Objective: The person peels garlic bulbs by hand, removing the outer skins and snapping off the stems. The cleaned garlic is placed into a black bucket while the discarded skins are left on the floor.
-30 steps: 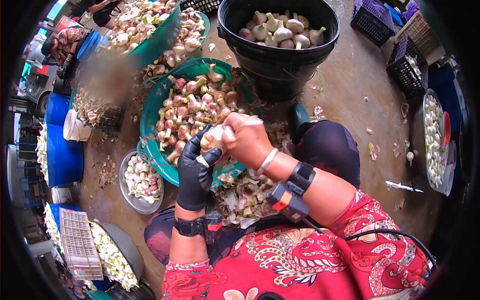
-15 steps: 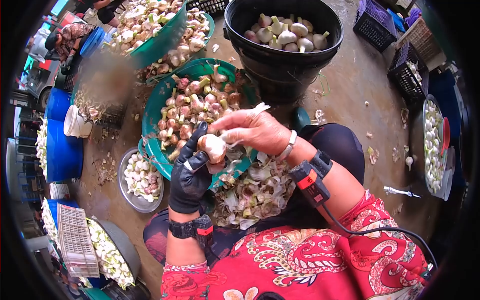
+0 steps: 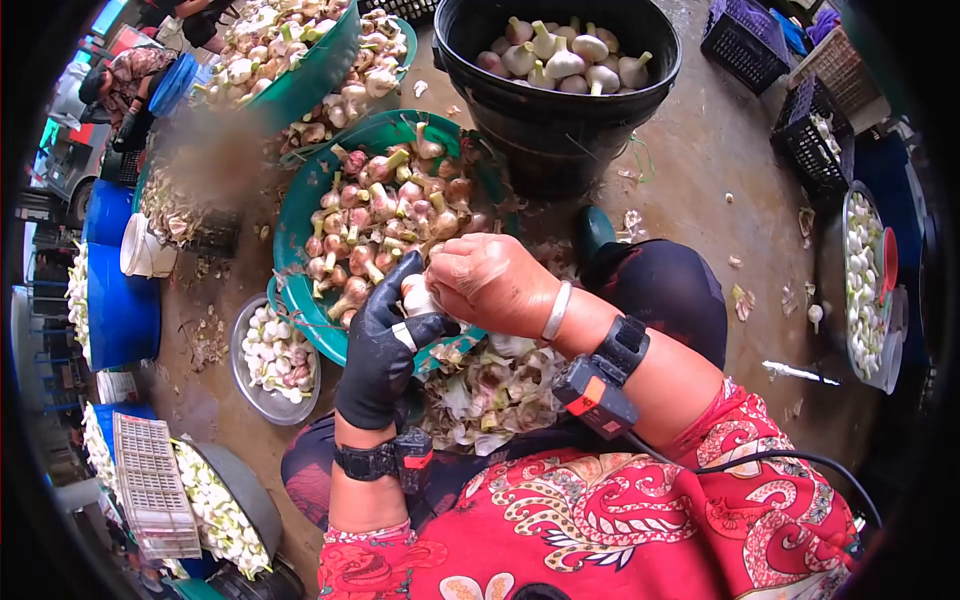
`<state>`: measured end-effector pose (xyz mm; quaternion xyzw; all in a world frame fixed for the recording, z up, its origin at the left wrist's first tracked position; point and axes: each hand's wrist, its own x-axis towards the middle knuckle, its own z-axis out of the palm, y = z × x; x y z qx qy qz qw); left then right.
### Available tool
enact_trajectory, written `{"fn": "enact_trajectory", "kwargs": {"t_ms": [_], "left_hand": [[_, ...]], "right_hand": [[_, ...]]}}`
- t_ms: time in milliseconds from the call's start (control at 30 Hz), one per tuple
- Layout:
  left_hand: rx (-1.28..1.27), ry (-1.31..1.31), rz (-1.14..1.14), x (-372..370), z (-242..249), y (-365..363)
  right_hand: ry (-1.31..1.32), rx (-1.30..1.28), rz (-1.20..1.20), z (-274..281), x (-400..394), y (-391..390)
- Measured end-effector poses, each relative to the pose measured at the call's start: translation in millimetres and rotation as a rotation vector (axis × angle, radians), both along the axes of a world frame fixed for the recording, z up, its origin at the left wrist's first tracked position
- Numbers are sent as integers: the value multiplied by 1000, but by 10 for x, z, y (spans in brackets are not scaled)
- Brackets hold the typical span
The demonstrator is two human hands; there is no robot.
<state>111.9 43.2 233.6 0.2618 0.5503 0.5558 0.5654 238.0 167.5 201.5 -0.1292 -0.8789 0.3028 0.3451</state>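
Black-gloved, the left hand (image 3: 385,345) curls its fingers around a garlic bulb (image 3: 415,296), thumb up. The bare right hand (image 3: 487,283) arches over the bulb, fingers closed on its top. Both hover above a green basin (image 3: 290,225) of unpeeled garlic, beside a skin pile (image 3: 490,385). A black bucket (image 3: 560,110) holds more bulbs.

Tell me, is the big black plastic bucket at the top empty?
No, the big black plastic bucket holds several white garlic bulbs with short cut stems.
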Motion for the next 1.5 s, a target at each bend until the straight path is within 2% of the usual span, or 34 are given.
{"fn": "enact_trajectory", "kwargs": {"t_ms": [100, 167, 267, 300, 367, 400, 533, 567, 633, 700, 767, 800, 833, 900, 933, 1033, 1100, 1167, 1233, 1300, 1367, 1433, 1500], "left_hand": [[-21, 130, -54, 31, -28, 2], [8, 107, -16, 73, 37, 11], [8, 84, 23, 60, 88, 8], [12, 84, 25, 47, 81, 12], [14, 83, -4, 25, 41, 22], [17, 94, -5, 9, -2, 22], [56, 133, -32, 60, 14, 31], [56, 133, -33, 81, 42, 29], [112, 155, -43, 127, 109, 31], [126, 137, -21, 128, 114, 26], [253, -114, 86, 110, 89, 32], [278, -339, 127, 57, 49, 27], [298, -424, 127, 15, 35, 38], [287, -381, 247, 16, -12, 45], [286, -380, 246, 28, -16, 45], [205, -290, 280, 60, -95, 50], [263, -62, 180, 58, -225, 80], [251, -46, 187, 88, -229, 83], [173, -23, 185, 120, -199, 92], [171, -79, 183, 122, -231, 84], [150, -243, 203, 132, -229, 100], [133, -326, 178, 69, -223, 83], [118, -411, 156, 48, -230, 73]], "right_hand": [[-45, -63, -83, 52, -2, -49], [21, -111, -68, -20, 5, -22], [2, -528, -78, 11, 26, -29], [2, -524, -76, 82, 45, -24], [9, -800, 109, 181, 75, -13], [102, -521, 122, 137, 62, 18], [153, -360, -16, 7, 4, -9], [153, -361, -17, -25, -11, 3], [58, -373, -316, -97, -45, 74], [64, -613, -464, -104, -44, 139], [-33, -805, -448, -140, 4, 185], [-63, -823, -358, -160, -9, 167], [-186, -814, -282, -170, -5, 125], [-8, -1093, -73, -50, 26, 0], [-9, -1371, -1, 38, 38, -11], [-22, -1290, 39, 123, 11, -34], [-26, -1228, -32, 50, -43, -45], [86, -1232, -49, -49, -85, -58], [58, -1177, 2, -52, -61, -53], [93, -1077, 25, -29, -59, -66], [96, -1079, 46, -16, -44, -57], [168, -1354, 135, 68, -6, -76], [138, -1329, 107, 69, 11, -80]]}}
